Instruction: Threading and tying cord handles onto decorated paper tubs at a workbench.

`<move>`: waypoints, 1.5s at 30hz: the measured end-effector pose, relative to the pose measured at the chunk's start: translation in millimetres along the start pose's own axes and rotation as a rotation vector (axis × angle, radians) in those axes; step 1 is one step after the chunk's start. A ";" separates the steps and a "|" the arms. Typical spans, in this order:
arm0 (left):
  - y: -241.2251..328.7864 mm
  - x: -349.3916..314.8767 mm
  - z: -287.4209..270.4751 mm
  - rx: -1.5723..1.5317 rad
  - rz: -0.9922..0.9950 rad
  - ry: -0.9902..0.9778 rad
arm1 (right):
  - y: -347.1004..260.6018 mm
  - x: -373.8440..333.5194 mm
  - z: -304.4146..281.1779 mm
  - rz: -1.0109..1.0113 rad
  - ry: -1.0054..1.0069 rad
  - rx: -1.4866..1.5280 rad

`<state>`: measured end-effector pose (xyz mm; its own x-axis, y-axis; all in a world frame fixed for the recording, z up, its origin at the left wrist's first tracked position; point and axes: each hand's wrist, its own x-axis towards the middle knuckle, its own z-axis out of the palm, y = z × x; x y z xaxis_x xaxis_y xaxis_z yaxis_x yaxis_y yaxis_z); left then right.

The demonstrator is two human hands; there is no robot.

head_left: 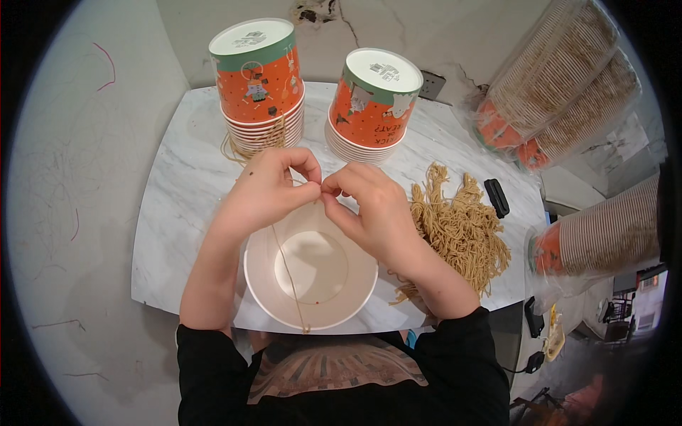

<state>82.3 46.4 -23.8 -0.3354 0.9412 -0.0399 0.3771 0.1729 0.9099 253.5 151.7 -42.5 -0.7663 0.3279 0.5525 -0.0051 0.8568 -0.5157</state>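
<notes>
A white paper bucket stands at the table's near edge, its open mouth toward me. A tan string runs from the near rim, where a small knot shows, across the mouth to the far side. Over the far rim, my left hand pinches that string between thumb and forefinger. My right hand meets it fingertip to fingertip, also closed in a pinch on the string. The fingers hide exactly how the string passes there. A heap of cut tan strings lies beside my right forearm.
Two stacks of upside-down orange and green buckets, one at back left and one at back centre, stand on the marble-patterned table. A black object lies right of the heap. Plastic-wrapped bucket stacks lean at the right.
</notes>
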 end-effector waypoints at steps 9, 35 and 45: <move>-11.0 9.1 4.8 0.009 0.117 0.067 | 13.3 2.4 6.3 0.056 0.016 0.063; -24.3 18.4 4.7 -0.117 0.072 0.051 | 22.4 7.3 7.4 0.069 -0.006 0.155; -14.4 17.5 -3.8 -0.282 -0.064 -0.057 | 21.6 7.2 4.1 0.136 -0.037 0.180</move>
<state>67.7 59.3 -36.0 -0.2986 0.9472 -0.1166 0.0991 0.1522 0.9834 245.2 170.9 -52.3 -0.7908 0.4175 0.4475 -0.0126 0.7199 -0.6939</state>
